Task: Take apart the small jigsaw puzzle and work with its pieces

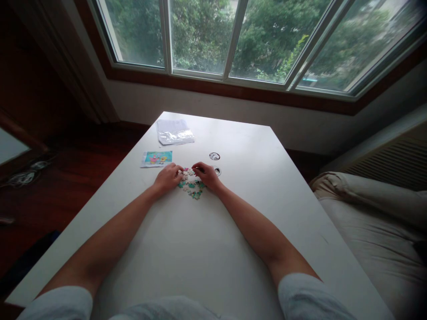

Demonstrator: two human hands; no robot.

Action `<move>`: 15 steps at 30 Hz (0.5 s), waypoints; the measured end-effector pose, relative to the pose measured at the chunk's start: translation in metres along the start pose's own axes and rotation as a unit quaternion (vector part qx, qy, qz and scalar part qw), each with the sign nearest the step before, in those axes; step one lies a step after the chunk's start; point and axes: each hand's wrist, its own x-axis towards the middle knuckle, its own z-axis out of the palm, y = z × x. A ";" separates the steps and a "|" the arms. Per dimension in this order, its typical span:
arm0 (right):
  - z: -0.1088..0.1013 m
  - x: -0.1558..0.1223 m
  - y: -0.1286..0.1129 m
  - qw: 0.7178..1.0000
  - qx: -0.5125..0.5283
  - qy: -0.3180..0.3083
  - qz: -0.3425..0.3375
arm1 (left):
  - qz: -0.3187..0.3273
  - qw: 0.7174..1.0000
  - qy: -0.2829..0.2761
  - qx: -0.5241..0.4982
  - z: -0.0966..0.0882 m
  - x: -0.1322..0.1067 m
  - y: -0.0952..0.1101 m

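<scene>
A small heap of jigsaw puzzle pieces (pixel 194 189), some teal and green, others pale, lies loose on the white table. At its left edge, my left hand (pixel 167 177) rests with curled fingers. The fingertips touch the pieces, but what they grip is too small to make out. From the right, my right hand (pixel 207 174) reaches over the far side of the heap, thumb and forefinger pinched on what looks like a puzzle piece. Just beyond my left hand is a picture card (pixel 158 158) with colourful cartoon figures on teal.
A clear plastic packet with white paper (pixel 175 131) lies near the far left corner of the white table (pixel 187 249). Two round shiny objects, one a disc (pixel 214 156), sit beyond my right hand. A beige cushioned seat (pixel 360 222) stands at right; windows are ahead.
</scene>
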 end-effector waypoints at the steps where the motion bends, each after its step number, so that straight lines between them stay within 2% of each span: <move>1: 0.000 0.000 0.001 1.000 0.004 0.000 0.002 | 0.008 1.000 -0.013 0.013 -0.002 -0.001 0.002; 5: -0.002 -0.001 -0.002 1.000 0.004 -0.005 -0.008 | 0.014 0.995 -0.060 0.080 -0.014 -0.008 0.014; 10: -0.004 -0.003 -0.008 0.999 -0.024 -0.008 -0.049 | -0.033 0.982 -0.100 0.158 -0.028 -0.020 0.030; 15: -0.002 -0.004 -0.006 0.998 -0.017 -0.010 -0.057 | -0.065 0.972 -0.132 0.184 -0.030 -0.025 0.036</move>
